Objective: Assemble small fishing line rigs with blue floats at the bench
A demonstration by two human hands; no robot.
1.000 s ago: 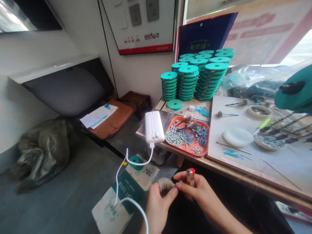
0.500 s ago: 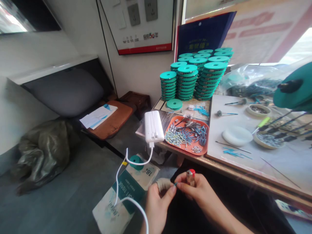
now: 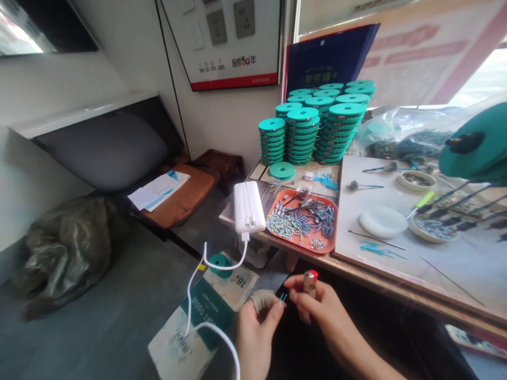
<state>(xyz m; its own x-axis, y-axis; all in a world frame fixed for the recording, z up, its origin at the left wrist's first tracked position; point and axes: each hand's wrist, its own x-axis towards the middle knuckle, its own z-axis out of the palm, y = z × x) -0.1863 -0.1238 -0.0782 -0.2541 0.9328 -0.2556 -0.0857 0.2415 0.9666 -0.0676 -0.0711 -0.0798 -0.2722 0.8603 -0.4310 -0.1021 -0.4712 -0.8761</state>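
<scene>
Below the table edge, my left hand [image 3: 255, 330] pinches a pair of thin blue tube-like pieces [image 3: 283, 297] between thumb and index finger; their ends stick up. Pale tape or a bandage [image 3: 262, 300] wraps that index finger. Just to the right, my right hand [image 3: 327, 311] is closed round a lighter [image 3: 310, 285] with a red top. Its thumb and index fingertips are close to the blue pieces, with a small gap between the hands. Nearest on the table is an orange tray [image 3: 333, 232] of small metal and blue-green parts.
A white power bank [image 3: 249, 207] with a white cable [image 3: 227, 266] hangs in front of the tray. Stacked green spools [image 3: 303, 134] stand behind. A white disc [image 3: 383, 221] and small bowls [image 3: 416, 180] sit at right. A tissue carton [image 3: 178, 343] lies at lower left.
My hands have come slightly apart, the right fingertips leaving the left. The two blue ends now show above my left fingertips. The view has shifted a little.
</scene>
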